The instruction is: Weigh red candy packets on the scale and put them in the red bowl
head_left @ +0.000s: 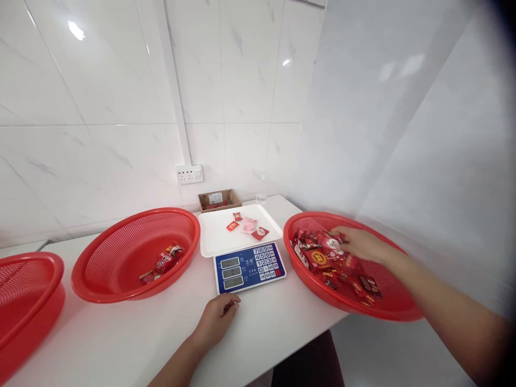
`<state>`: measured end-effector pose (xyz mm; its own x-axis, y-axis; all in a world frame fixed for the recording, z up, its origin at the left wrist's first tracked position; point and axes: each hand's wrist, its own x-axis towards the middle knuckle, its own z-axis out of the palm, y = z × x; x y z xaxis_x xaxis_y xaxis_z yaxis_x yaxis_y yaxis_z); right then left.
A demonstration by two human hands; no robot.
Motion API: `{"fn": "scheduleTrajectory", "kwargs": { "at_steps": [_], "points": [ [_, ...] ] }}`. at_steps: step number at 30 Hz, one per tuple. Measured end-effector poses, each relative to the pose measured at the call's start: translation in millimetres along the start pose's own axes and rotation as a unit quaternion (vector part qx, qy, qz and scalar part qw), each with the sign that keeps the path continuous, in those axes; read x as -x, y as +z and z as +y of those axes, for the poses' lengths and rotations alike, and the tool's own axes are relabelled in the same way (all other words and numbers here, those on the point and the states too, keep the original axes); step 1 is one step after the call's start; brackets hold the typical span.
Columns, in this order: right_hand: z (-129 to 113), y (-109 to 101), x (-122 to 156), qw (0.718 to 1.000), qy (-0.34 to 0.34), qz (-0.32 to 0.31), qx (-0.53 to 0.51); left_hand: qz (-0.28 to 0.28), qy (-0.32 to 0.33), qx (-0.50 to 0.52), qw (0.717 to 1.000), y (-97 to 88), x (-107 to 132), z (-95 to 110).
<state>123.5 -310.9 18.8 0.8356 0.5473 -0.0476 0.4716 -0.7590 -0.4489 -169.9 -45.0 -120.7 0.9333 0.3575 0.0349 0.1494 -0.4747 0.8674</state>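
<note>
My right hand reaches into the red plastic basket on the right, its fingers closed on a red and pink candy packet at the top of the pile. Under and around it lie several red candy packets. My left hand rests on the table, fingers curled, just in front of the blue and white digital scale; I see nothing in it. On the scale's white tray lie several small packets, among them a pale pink one and a red one.
Left of the scale, a second red basket holds a few snack packets. Another red basket is cut off at the left edge. Behind the tray stand a small cardboard box and a clear bottle. Walls bound the back and right.
</note>
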Motion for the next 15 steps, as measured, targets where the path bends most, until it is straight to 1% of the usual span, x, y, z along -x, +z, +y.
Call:
{"fn": "scheduleTrajectory", "kwargs": {
  "at_steps": [2, 4, 6, 9, 12, 15],
  "points": [
    [-28.4, -4.9, -5.9, 0.999, -0.037, 0.022, -0.03, 0.001, 0.001, -0.002, 1.0, 0.0, 0.1, -0.1],
    [-61.6, -1.3, -11.7, 0.994, -0.08, 0.018, -0.076, 0.002, 0.002, -0.002, 1.0, -0.3, 0.4, -0.3],
    [-94.3, 10.5, -19.1, 0.99, -0.104, 0.007, -0.092, 0.004, 0.005, -0.002, 1.0, -0.4, 0.7, -0.6],
    [-134.0, 37.4, -34.0, 0.985, -0.122, -0.037, -0.114, 0.008, 0.007, -0.003, 1.0, -0.2, 0.9, -1.2],
    [-157.7, 62.6, -50.4, 0.984, -0.117, -0.056, -0.123, 0.011, 0.008, -0.003, 1.0, 0.2, 1.0, -1.0],
    [-165.7, 77.4, -63.6, 0.986, -0.103, -0.029, -0.129, 0.012, 0.005, -0.004, 1.0, 0.1, 1.3, 0.8]
  ]
}}
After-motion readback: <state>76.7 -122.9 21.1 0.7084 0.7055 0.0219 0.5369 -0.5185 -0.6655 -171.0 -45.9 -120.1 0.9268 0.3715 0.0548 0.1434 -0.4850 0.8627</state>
